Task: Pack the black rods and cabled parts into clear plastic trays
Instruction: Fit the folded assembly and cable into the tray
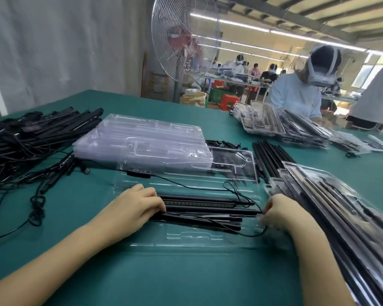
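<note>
Your L hand (pixel 139 203) presses curled fingers on rods' (pixel 199 208) left ends in tray (pixel 186 241). R hand (pixel 279 212) pinches cable (pixel 252 234) at right ends; grip blurred.

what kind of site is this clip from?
Likely a factory packing line: stacked clear plastic trays and a heap of black cabled rods on a green-covered worktable, other seated workers at benches behind.

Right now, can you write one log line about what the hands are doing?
left hand: pressing black rods | right hand: at thin black cable | clear plastic tray: partly filled
</note>
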A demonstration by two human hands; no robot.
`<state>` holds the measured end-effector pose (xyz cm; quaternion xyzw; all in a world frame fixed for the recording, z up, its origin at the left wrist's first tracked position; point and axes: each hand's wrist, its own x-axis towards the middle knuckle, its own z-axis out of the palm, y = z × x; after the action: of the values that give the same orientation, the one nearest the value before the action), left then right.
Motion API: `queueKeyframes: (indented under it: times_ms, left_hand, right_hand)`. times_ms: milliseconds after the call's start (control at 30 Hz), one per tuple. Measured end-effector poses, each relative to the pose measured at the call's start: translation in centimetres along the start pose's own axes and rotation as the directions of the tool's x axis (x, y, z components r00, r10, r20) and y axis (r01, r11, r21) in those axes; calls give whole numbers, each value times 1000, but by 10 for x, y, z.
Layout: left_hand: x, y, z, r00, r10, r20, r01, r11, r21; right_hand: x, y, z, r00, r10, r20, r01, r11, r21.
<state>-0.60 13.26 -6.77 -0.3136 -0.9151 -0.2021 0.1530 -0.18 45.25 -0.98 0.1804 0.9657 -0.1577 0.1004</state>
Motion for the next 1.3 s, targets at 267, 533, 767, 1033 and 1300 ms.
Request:
queueKeyframes:
  times_ms: [267,533,767,1033,1300]
  left_hand:
    - [-2,-1,3,1000,-11,-26,11,1000,-25]
    - [-2,-2,6,1000,-16,-20,15,1000,-26]
    - [-2,-3,4,999,-49,7,50,998,-28]
    - [-3,-2,3,999,-38,11,38,999,25]
    - [1,3,-10,998,-32,62,31,999,10]
  right_hand:
    - [32,-63,12,848,-447,-286,458,888,-28]
    - [28,-132,34,603,-713,-358,716,681,-153]
    - [3,-225,71,560,-813,-163,712,572,-408]
    - [-5,-136,-15,468,-562,-682,577,779,-246]
    - [-67,-57,24,767,-639,60,639,769,14]
